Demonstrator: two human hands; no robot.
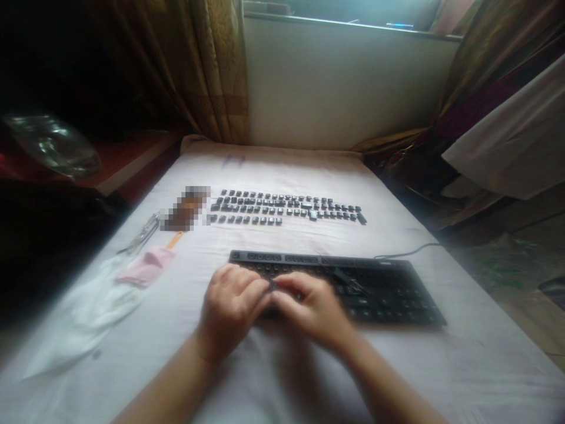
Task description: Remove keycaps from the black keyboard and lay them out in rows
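A black keyboard (397, 282) lies across the cloth-covered surface in front of me. Over its left part, my left hand (233, 303) is closed, thumb and forefinger pressed together. My right hand (312, 306) pinches from the other side, so the fingertips of both hands meet. Between them shows a small black piece (272, 285) about the size of a keycap; the fingers mostly hide it. A slim tool with a dark handle and metallic end (351, 280) rests on the keyboard, right of my right hand. Beyond the keyboard, loose black keycaps (263, 221) are laid out in several rows.
Left of the keycaps lies a blurred-out brown object (185, 207). Near it are metallic tools (145, 232), a pink cloth (148, 266) with an orange handle, and a white cloth (83, 306). The keyboard's cable (410, 252) runs toward the right edge of the white sheet (397, 377).
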